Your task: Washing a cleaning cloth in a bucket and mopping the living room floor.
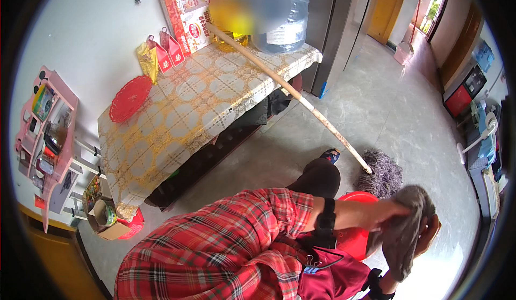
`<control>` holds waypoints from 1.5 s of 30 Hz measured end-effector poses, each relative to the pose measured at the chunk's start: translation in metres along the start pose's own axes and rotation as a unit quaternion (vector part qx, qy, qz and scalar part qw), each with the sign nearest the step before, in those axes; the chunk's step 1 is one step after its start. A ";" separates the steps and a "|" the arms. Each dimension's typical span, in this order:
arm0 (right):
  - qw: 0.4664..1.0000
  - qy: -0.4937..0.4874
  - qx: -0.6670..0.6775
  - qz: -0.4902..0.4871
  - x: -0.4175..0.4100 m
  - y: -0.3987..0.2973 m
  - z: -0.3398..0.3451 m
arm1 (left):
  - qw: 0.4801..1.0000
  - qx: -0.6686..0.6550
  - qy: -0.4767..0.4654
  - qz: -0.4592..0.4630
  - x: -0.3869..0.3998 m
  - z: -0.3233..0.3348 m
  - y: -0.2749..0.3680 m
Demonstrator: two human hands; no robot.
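A wet-looking grey-brown cloth (403,231) is bunched between my two hands at the lower right. My left hand (389,215) grips it from the near side, partly blurred. My right hand (429,233) holds its far side, with the fingers partly hidden by the cloth. Below and behind my left forearm stands a red plastic bucket (352,239), its inside mostly hidden. Just beyond the bucket, a grey shaggy mop head (379,173) rests on the floor. Its long wooden handle (298,96) slants up to the left across the table's edge.
A table with a patterned cloth (181,102) holds a red lace-edged tray (130,98), gift boxes and a large plastic water bottle (282,38). A pink shelf (60,138) and a cardboard box (113,231) are at left. A white-armed lamp (479,138) stands at right.
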State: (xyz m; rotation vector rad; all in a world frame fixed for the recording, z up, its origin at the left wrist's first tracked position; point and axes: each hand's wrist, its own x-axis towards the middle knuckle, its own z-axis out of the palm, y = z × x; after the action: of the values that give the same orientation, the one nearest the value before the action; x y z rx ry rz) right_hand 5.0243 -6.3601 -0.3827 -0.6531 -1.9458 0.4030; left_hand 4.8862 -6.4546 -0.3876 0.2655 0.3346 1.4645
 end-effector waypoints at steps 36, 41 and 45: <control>0.828 -0.252 0.109 0.488 -0.121 0.093 -0.015 | 0.183 0.669 0.714 0.099 -0.387 -0.169 0.326; 0.821 -0.235 0.101 0.511 -0.127 0.090 -0.030 | -0.019 0.730 0.682 -0.032 -0.407 -0.232 0.337; 0.822 -0.232 0.121 0.506 -0.140 0.101 -0.036 | 0.084 0.754 0.648 0.073 -0.339 -0.199 0.328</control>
State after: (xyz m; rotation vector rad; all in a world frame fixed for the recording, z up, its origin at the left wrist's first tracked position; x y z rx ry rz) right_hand 5.1329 -6.3642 -0.5217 -1.5042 -1.7607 1.5612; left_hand 4.4831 -6.7677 -0.4289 0.4838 3.4535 0.2553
